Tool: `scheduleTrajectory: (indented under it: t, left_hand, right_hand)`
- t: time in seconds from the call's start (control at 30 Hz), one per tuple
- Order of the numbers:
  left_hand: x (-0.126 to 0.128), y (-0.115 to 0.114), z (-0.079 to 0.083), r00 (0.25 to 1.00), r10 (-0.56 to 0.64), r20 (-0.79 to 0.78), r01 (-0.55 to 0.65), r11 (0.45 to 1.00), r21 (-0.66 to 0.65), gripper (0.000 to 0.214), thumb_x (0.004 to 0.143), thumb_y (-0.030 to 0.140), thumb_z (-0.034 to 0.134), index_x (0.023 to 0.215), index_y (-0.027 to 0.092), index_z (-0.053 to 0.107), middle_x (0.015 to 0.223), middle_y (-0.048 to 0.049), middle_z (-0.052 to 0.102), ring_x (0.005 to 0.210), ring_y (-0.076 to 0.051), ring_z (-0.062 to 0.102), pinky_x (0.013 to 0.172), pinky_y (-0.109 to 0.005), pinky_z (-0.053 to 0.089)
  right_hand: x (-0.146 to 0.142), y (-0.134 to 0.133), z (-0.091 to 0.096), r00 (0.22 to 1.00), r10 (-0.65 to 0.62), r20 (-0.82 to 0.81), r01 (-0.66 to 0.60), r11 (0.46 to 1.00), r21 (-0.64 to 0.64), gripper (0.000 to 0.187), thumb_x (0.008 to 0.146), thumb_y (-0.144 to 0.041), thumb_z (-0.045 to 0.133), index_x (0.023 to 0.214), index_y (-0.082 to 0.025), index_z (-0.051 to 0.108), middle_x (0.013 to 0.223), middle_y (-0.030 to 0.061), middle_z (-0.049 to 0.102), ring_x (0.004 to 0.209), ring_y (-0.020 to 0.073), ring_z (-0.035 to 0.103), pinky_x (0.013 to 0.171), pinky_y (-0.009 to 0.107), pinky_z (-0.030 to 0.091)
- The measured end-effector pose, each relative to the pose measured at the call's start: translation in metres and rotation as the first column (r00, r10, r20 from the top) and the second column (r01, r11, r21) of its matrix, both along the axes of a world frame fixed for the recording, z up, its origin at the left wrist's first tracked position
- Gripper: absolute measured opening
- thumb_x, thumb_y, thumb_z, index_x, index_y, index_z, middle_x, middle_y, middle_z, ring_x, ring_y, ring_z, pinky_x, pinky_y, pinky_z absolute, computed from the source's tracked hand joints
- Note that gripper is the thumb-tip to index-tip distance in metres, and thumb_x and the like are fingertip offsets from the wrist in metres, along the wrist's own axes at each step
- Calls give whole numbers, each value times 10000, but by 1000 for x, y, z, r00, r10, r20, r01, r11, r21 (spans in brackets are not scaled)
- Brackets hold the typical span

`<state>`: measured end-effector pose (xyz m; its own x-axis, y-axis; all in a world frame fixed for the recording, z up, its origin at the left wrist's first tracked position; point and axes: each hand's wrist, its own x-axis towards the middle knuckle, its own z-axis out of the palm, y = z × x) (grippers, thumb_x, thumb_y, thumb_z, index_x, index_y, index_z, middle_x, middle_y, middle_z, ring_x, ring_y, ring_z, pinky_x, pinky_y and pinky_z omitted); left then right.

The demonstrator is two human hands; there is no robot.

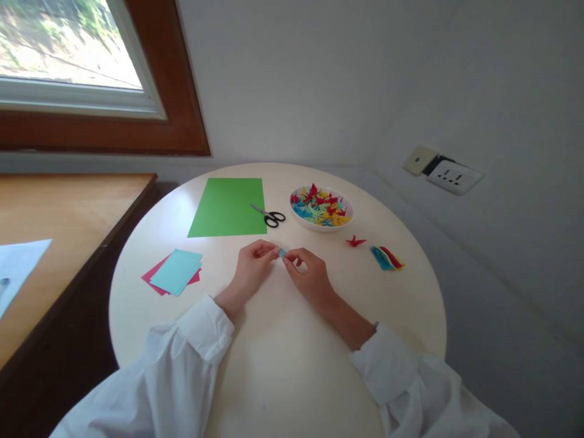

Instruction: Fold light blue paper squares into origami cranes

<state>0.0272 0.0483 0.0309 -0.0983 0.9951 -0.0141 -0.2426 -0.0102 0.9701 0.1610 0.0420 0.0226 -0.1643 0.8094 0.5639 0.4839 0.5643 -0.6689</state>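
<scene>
Between my hands, over the middle of the round table, is a small piece of light blue paper, mostly covered by my fingertips. My left hand pinches its left side, and my right hand pinches its right side. Just beyond them, scissors with black handles lie partly on a large green sheet. A white bowl heaped with several colourful folded paper cranes stands past my right hand. One red paper crane sits outside the bowl.
Left of my hands, light blue paper squares overlap pinkish-red ones. At the right is a bundle of folded coloured strips. A wooden desk with a white sheet stands left. Walls and a socket border the right.
</scene>
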Motion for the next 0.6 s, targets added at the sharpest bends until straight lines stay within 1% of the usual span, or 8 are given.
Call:
scheduleTrajectory:
  t: [0.1, 0.37, 0.5, 0.6]
  left_hand:
    - [-1, 0, -1, 999, -32, 9, 32, 999, -2, 186, 559, 265, 718, 659, 128, 641, 658, -29, 659, 650, -133, 588, 662, -258, 437]
    - [-3, -1, -4, 995, -80, -55, 82, 996, 46, 212, 608, 322, 699, 709, 136, 684, 741, -56, 684, 710, -160, 595, 712, -279, 449]
    - [-3, -2, -4, 994, -100, -51, 103, 994, 49, 197, 621, 316, 692, 708, 139, 687, 738, -52, 685, 705, -157, 594, 696, -267, 444]
    - [-3, -4, -2, 989, -111, -98, 117, 991, 58, 167, 634, 300, 682, 693, 143, 687, 714, -41, 680, 676, -143, 584, 665, -249, 431]
  right_hand:
    - [0, 2, -1, 1000, -2, -13, 1, 999, -37, 79, 773, -198, 504, 755, -185, 581, 725, 27, 642, 622, 134, 569, 582, 255, 459]
    - [2, 3, 0, 994, -13, -111, -2, 990, -138, 145, 791, -270, 489, 732, -179, 586, 717, 32, 634, 669, 145, 585, 621, 264, 489]
    - [2, 3, 2, 986, -12, -165, -21, 981, -193, 177, 788, -304, 490, 696, -179, 575, 690, 25, 622, 655, 144, 580, 614, 263, 490]
    - [1, 3, 3, 976, -8, -220, -45, 971, -235, 203, 769, -343, 515, 671, -173, 566, 664, 22, 603, 643, 144, 575, 604, 258, 490]
